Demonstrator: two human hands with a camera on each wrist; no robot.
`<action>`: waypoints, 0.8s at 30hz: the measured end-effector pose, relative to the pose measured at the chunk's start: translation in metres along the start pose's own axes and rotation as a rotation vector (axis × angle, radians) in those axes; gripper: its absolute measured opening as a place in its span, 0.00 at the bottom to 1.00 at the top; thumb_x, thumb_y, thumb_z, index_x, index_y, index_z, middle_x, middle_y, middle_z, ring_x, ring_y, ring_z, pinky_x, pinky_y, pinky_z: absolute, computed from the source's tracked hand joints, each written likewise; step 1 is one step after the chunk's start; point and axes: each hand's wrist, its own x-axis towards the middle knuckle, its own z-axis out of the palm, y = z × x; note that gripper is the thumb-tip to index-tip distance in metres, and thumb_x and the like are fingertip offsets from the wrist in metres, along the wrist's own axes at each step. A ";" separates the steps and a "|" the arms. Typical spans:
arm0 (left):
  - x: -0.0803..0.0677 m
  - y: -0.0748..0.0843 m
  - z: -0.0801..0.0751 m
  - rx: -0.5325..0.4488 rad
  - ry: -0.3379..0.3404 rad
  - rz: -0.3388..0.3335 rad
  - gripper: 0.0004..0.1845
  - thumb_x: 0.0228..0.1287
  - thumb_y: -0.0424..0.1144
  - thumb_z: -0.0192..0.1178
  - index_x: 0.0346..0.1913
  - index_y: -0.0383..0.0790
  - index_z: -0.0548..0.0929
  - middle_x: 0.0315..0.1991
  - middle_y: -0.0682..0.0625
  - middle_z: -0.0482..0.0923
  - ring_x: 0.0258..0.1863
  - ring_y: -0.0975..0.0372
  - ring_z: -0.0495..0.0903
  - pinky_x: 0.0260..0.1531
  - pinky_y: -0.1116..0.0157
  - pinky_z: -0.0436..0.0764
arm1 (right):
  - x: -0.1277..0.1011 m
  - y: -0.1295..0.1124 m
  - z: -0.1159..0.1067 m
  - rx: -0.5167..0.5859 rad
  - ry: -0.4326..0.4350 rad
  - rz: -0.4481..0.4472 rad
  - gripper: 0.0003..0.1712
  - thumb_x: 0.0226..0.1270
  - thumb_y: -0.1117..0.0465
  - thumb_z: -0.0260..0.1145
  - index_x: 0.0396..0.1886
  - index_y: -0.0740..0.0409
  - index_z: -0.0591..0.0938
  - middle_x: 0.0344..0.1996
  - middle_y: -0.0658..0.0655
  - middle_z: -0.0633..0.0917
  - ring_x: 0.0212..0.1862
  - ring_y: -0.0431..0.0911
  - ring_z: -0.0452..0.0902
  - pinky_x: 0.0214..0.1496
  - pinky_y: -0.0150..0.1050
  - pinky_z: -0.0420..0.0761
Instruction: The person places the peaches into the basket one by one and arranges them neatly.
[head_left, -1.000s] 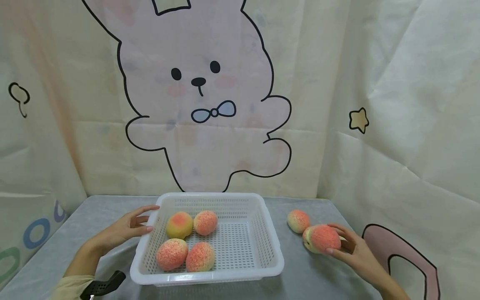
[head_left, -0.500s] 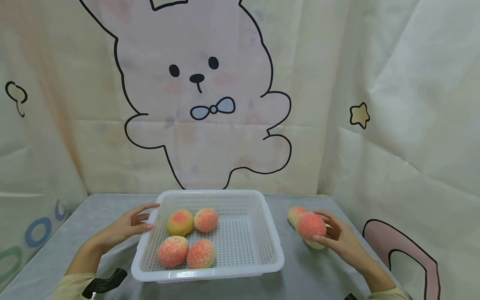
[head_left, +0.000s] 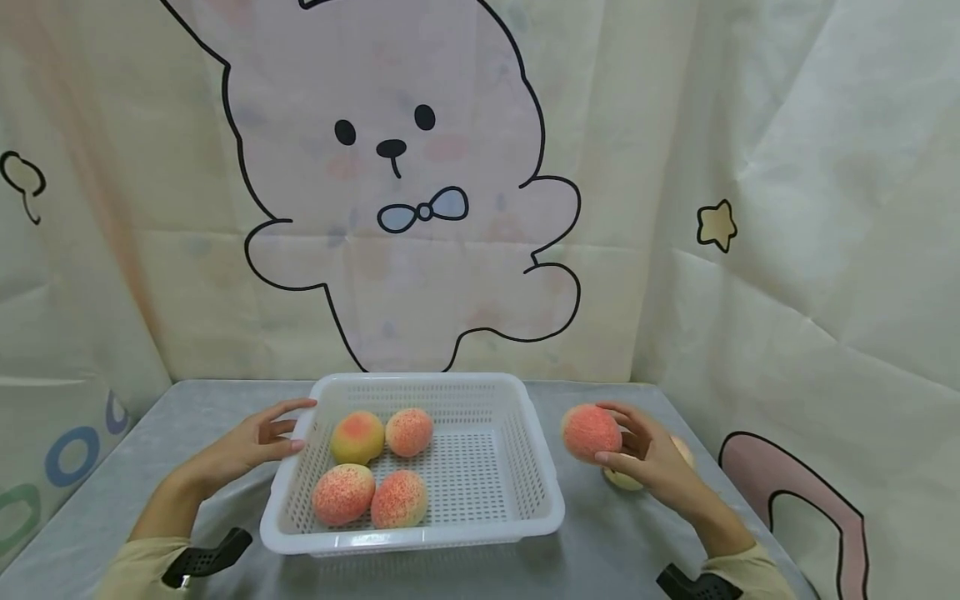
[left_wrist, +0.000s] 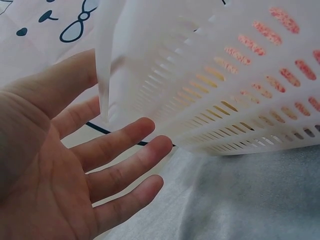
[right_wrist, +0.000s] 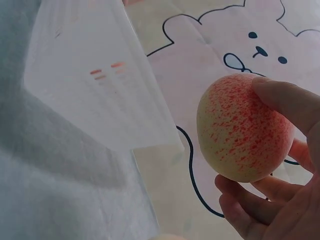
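While our right hand is gripping a peach left of its palm, we are holding it near the right side of the basket. Our left hand is touching the left rim, fingers loosely extended.

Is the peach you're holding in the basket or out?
Out: in the head view, the right hand holds the peach beside the basket, past its rim.

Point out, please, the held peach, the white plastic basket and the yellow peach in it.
Held peach (right_wrist: 240, 131), right wrist view: speckled side.
White plastic basket (head_left: 450, 537), head view: near rim.
Yellow peach (head_left: 357, 439), head view: its middle.
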 end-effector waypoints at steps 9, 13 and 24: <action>0.001 0.000 0.000 -0.012 -0.008 0.000 0.41 0.73 0.43 0.59 0.80 0.43 0.51 0.74 0.27 0.61 0.62 0.48 0.79 0.54 0.45 0.83 | 0.008 0.001 0.022 0.066 -0.036 -0.079 0.36 0.67 0.70 0.67 0.73 0.59 0.66 0.61 0.49 0.79 0.54 0.40 0.83 0.50 0.37 0.85; 0.001 -0.001 0.000 -0.015 -0.008 0.003 0.41 0.73 0.43 0.59 0.80 0.42 0.51 0.74 0.27 0.61 0.62 0.48 0.79 0.54 0.46 0.83 | 0.012 -0.003 0.030 0.097 -0.056 -0.086 0.36 0.66 0.70 0.68 0.73 0.58 0.67 0.63 0.54 0.78 0.55 0.42 0.83 0.51 0.37 0.85; 0.000 -0.001 0.001 -0.008 0.007 0.002 0.40 0.72 0.43 0.60 0.80 0.42 0.52 0.74 0.27 0.61 0.63 0.47 0.78 0.54 0.47 0.83 | 0.025 -0.011 0.049 0.088 -0.107 -0.112 0.35 0.67 0.68 0.69 0.72 0.57 0.68 0.66 0.68 0.75 0.56 0.41 0.83 0.54 0.37 0.84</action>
